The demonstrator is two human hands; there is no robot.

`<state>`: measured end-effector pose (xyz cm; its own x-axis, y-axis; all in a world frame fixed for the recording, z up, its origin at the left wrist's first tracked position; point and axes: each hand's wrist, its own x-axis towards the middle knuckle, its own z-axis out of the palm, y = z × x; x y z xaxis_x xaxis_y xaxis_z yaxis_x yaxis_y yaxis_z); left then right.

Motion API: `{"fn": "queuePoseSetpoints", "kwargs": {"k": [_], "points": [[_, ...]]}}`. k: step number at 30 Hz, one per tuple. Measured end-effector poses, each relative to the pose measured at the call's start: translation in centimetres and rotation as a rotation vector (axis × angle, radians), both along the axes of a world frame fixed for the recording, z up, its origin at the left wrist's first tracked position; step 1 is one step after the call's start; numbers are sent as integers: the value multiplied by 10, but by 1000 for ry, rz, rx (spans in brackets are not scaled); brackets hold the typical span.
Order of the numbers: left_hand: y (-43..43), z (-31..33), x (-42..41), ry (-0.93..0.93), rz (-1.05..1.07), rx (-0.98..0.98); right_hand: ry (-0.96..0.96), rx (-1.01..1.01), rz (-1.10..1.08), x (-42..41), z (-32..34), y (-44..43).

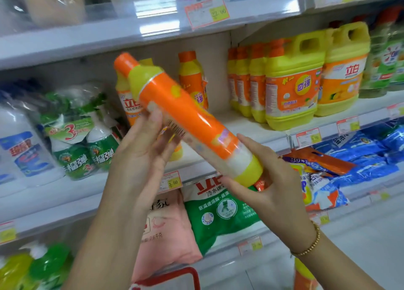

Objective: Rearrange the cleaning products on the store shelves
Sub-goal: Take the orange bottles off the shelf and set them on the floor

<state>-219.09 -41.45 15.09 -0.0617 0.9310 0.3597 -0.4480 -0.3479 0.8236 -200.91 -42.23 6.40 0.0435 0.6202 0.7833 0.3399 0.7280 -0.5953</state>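
While the left hand grips its label at frame centre, the orange bottle hangs tilted, cap upper left, in front of a matching bottle standing on the shelf. Right hand curls round the yellow base, lower right. Judgement: swing it upright, label outward, and seat it beside its match, clear of the yellow jugs at right.

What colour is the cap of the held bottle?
The cap of the bottle is orange; head view.

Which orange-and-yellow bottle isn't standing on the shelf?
The slim bottle, held tilted, cap up-left, between left hand and right hand; the other bottles stand upright on the shelf.
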Motion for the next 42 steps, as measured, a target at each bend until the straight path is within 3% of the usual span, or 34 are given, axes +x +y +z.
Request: {"fn": "queuePoseSetpoints", "kwargs": {"k": [3,7,9,10,11,14,16,19,24,27,32,36,42], "points": [[4,-11,12,-10,-177,9,426,-380,513,-3,7,-5],[9,-28,19,-104,-313,-13,510,-712,908,2,9,-4],[9,-28,21,-109,-214,-9,496,-730,854,4,9,-3],[8,-25,24,-96,-129,-17,432,-666,714,5,9,-4],[6,-22,27,-59,-30,-24,298,-570,511,5,9,-4],[1,-21,36,102,208,-9,-395,-239,-71,-3,7,-6],[-1,-21,38,174,261,2,-582,-211,-214,-15,10,-8],[-3,-18,34,195,188,-26,-431,-308,-35,-11,20,-9],[4,-14,13,-79,18,-124,54,-747,899,12,22,-7],[9,-14,5,-147,-69,-205,249,-947,1238,13,24,-15],[10,-21,8,-201,-28,-378,421,-1161,1247,16,40,-13],[8,-19,7,-142,-21,-372,174,-1152,1100,32,35,-17],[5,-27,33,124,53,-245,-115,-1234,944,78,-1,-7]]}}
